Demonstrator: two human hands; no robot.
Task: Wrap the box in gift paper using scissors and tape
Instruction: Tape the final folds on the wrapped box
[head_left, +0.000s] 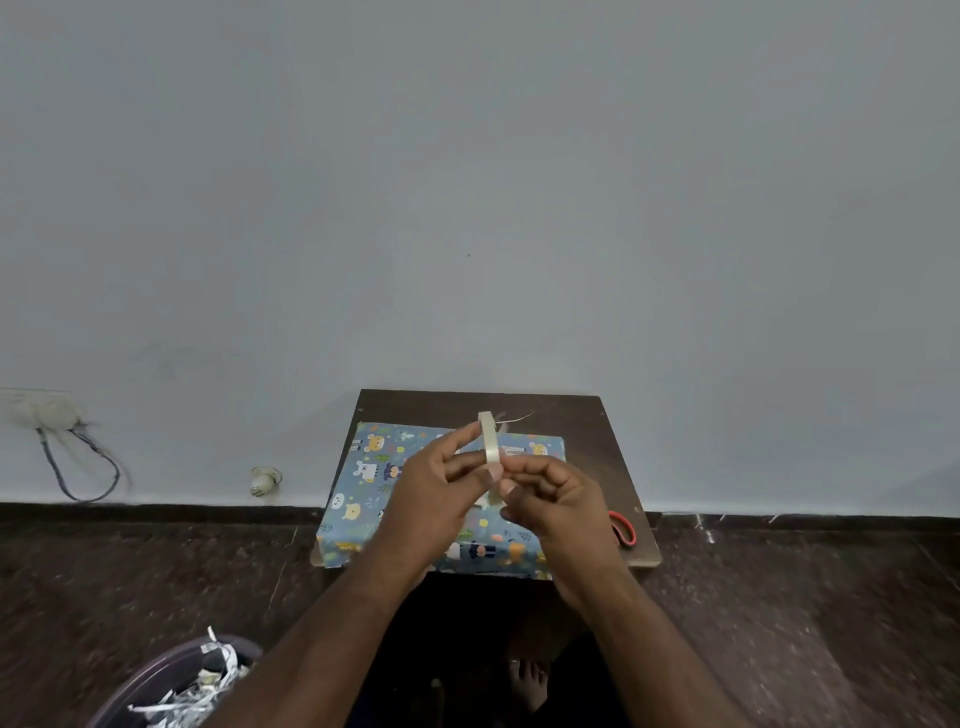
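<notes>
Box: the flat rectangular box in blue cartoon-animal gift paper (363, 483) is lying on the small dark brown wooden tabletop (597, 441), filling most of it, with its near edge hanging a bit over the front.
Tape: narrow whitish roll of clear tape (489, 439), held edge-on above the middle of the box.
Left hand: the left hand (431, 493) comes in from about 7 o'clock, fingers curled round the roll, holding it up.
Right hand: the right hand (556, 504) comes in from 5 o'clock, fingers bent in and pinching at the bottom of the roll, looks like the loose tape end, but it's too small to tell.
Scissors: red-handled scissors (623, 527) at 3 o'clock of the box, on the tabletop's right edge, mostly hidden.
Bin: dark round bin of white paper scraps (182, 686) on the floor at 7 o'clock.
Wall: grey, with a socket and looped cable (78, 462) at 9 o'clock.
</notes>
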